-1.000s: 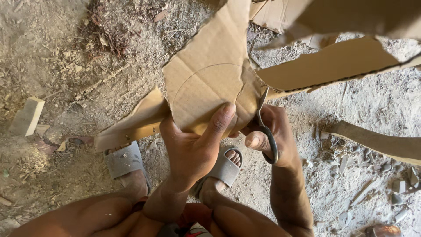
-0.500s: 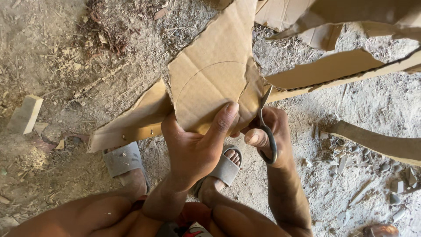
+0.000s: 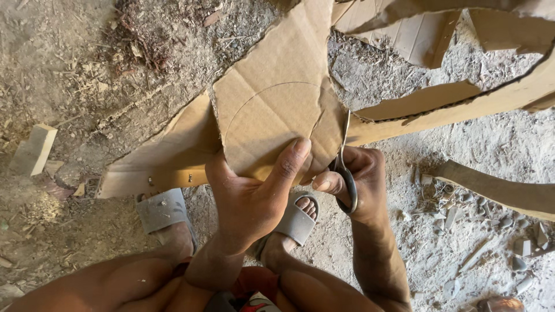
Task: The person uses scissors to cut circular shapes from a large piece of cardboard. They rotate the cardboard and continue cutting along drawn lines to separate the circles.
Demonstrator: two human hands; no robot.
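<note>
My left hand [image 3: 254, 193] grips the lower edge of a brown cardboard piece [image 3: 277, 110], thumb on top, with a circle line drawn on it. My right hand [image 3: 358, 179] holds dark metal scissors [image 3: 345, 167], fingers through the loops, the blades pointing up into the cardboard's right edge along the drawn curve. The cardboard is held above my knees and feet, tilted away from me.
Dusty ground strewn with wood chips and scraps. My feet wear grey sandals [image 3: 165, 211]. A wood block [image 3: 34, 149] lies at the left. Larger cardboard offcuts [image 3: 439, 98] hang and lie at the upper right, and a curved strip [image 3: 497, 188] lies at the right.
The cardboard has turned slightly in my left hand and the scissors have advanced a little up the curve at its right edge.
</note>
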